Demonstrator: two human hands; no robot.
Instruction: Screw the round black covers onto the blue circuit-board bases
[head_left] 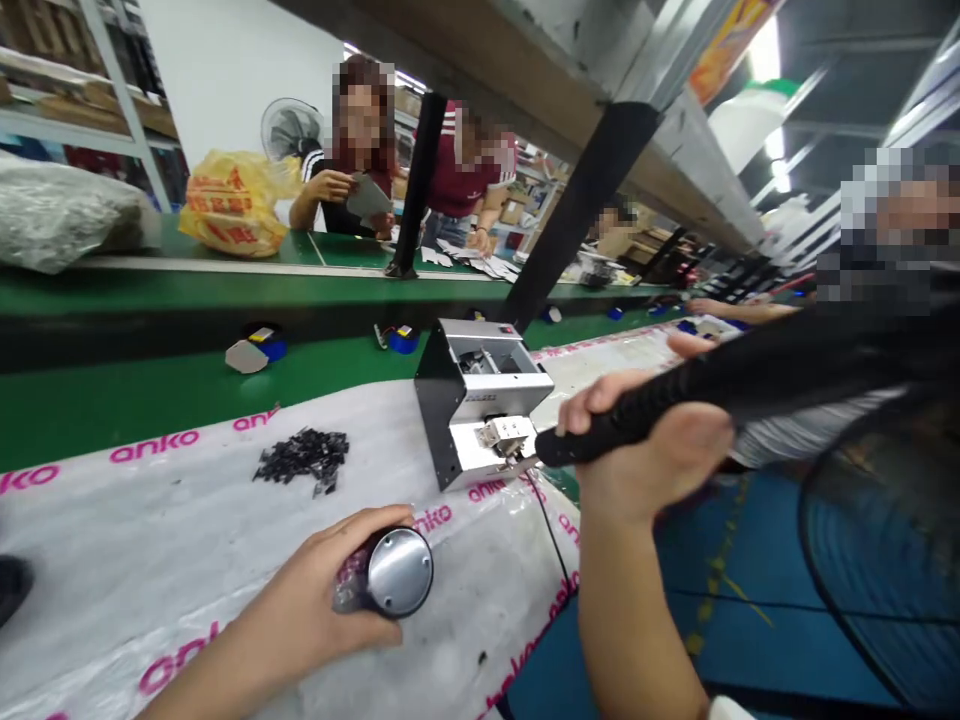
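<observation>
My left hand (319, 585) is wrapped around a dark cylinder, its round silver end cap (401, 572) facing up with small screws or holes near the rim. Most of the cylinder's body is hidden by my fingers. In my right hand (652, 465) is a black electric screwdriver (720, 375), pointing left. Its tip reaches the front pick-up block of a silver and black screw feeder (487, 385); whether it touches a screw there is too small to tell. A pile of small black pieces (304, 460) lies left of the feeder.
White printed sheeting (187, 540) covers the bench. Behind it runs a green conveyor (337, 350) carrying blue and silver round parts (259, 348). Dark posts (585, 200) hold an overhead shelf. A black fan guard (885, 560) stands at right. People work across the conveyor and at right.
</observation>
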